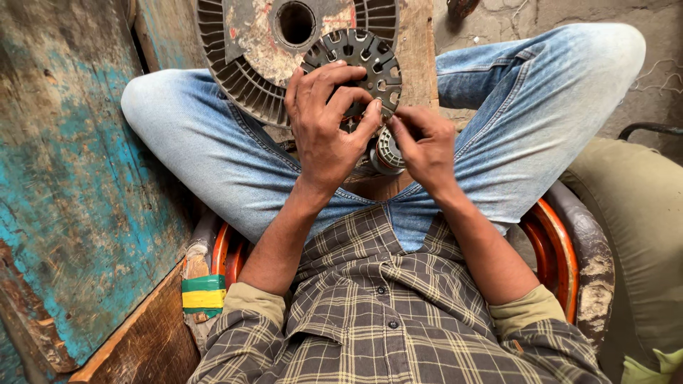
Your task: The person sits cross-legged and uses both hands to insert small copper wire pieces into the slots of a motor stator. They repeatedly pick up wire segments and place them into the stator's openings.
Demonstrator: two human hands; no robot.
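While the left hand (324,131) clamps its fingers over the dark slotted metal disc (359,60), thumb pressing the rim at 5 o'clock, the right hand (425,146) pinches at the disc's lower edge just above a small ribbed spool (388,149); whether those fingertips grip a wire or only the edge I cannot tell. Disc and spool sit between the 2 knees, over a wooden board (416,50) on the lap. At 11 o'clock from the disc, touching or just behind it, lies a larger finned round casing (242,64) with a hole in its rusty middle.

Likely trouble: the slot edges look sharp and could nick a fingertip if the pinch slips, and the spool, barely supported, could roll off towards 6 o'clock.

Room is tight: a blue-painted wooden panel (78,178) closes in at 9 o'clock, the orange chair rim (558,249) at 4 o'clock, leaving only 12 o'clock open.
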